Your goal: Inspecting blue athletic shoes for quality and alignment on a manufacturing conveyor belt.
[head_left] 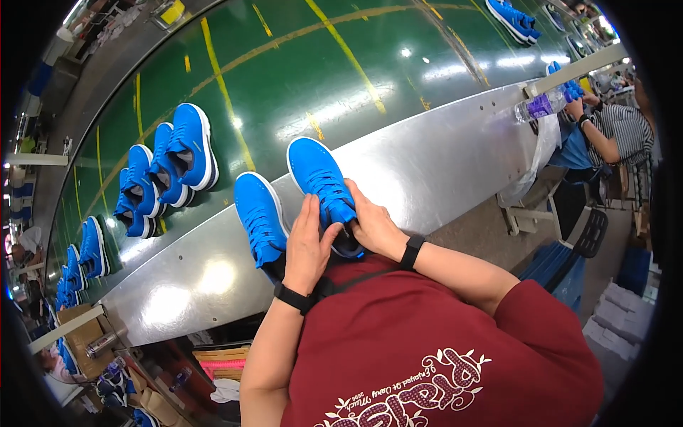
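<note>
On the steel ledge by the green belt (320, 64), the shoe (321, 179) lies heel toward me, and I have both hands closed around its heel end: left hand (307, 245) on one side, right hand (373, 228) on the other. Its mate (260, 217) sits just beside my left hand. I judge a careless elbow could knock that mate off the ledge (441, 164), or my pull could drag laces loose.

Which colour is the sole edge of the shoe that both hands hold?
White, under a blue upper; the shoe shows best in the head view.
</note>
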The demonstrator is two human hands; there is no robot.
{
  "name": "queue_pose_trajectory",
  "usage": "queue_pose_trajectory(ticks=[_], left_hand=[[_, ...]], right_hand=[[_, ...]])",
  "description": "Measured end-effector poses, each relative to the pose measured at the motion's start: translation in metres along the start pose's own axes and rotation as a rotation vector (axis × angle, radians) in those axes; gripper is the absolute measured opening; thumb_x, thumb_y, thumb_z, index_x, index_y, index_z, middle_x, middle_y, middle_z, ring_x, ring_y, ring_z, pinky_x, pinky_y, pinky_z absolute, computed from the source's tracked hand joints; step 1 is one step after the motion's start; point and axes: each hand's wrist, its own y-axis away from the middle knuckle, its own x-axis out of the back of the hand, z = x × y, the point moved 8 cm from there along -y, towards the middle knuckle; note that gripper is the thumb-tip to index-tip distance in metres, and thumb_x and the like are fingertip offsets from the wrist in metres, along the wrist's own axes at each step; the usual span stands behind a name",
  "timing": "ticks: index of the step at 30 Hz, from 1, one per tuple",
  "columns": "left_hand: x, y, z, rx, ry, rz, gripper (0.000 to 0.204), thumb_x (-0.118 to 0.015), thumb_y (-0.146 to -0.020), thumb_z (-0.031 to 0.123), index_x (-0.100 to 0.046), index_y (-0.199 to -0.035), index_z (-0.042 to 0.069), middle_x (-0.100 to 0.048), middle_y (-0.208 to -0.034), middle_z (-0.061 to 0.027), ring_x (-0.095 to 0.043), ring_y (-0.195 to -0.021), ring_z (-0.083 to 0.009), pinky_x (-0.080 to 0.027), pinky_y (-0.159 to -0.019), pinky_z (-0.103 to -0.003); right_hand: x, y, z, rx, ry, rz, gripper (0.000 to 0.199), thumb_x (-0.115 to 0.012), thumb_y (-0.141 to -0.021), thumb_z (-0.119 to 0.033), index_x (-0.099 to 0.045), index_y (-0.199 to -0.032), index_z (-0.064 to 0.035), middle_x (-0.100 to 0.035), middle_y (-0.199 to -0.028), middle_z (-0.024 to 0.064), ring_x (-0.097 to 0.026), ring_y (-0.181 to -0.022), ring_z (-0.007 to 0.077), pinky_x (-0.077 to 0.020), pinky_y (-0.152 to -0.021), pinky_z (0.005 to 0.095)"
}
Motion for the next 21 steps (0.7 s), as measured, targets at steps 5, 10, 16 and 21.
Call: queue_pose_trajectory(ticks=[5,10,16,21], left_hand=[[0.004,0.0,-0.005,0.057,0.027,-0.121,0.062,-0.071,-0.083,0.02,-0.043,-0.135,0.0,-0.049,-0.134,-0.0224,-0.054,-0.116,-0.0368,-0.047,-0.094,-0.037],[0.003,0.0,-0.003,0.005,-0.022,-0.168,0.058,-0.069,-0.084,0.024,-0.047,-0.134,0.003,-0.046,-0.137,-0.0223,-0.054,-0.117,-0.0371,-0.047,-0.094,-0.038],[0.006,-0.004,-0.004,0.001,-0.007,-0.28,0.068,-0.071,-0.082,0.026,-0.039,-0.138,0.002,-0.042,-0.139,-0.0241,-0.051,-0.118,-0.0393,-0.048,-0.092,-0.041],[0.002,0.003,-0.022,0.357,0.219,-0.242,0.097,-0.073,-0.077,0.006,-0.006,-0.147,-0.002,-0.048,-0.13,-0.0288,-0.053,-0.12,-0.0344,-0.052,-0.088,-0.038]], right_hand=[[-0.009,0.0,0.001,0.093,0.092,0.017,0.076,-0.055,-0.075,0.003,-0.018,-0.142,0.0026,-0.046,-0.128,0.0323,-0.055,-0.104,0.0481,-0.0472,-0.088,0.049],[-0.01,0.001,0.001,0.049,0.049,-0.082,0.078,-0.057,-0.076,0.001,-0.017,-0.142,0.0034,-0.045,-0.128,0.0334,-0.055,-0.104,0.0485,-0.0475,-0.088,0.0487],[-0.011,-0.001,0.0,0.039,0.09,-0.148,0.082,-0.06,-0.077,-0.002,-0.013,-0.144,0.0016,-0.037,-0.136,0.0328,-0.054,-0.109,0.0476,-0.0475,-0.091,0.0459],[0.021,-0.019,-0.002,0.054,-0.205,-0.2,0.063,-0.049,-0.083,-0.003,-0.031,-0.143,-0.0043,-0.054,-0.128,0.0233,-0.055,-0.115,0.0362,-0.0435,-0.098,0.0382]])
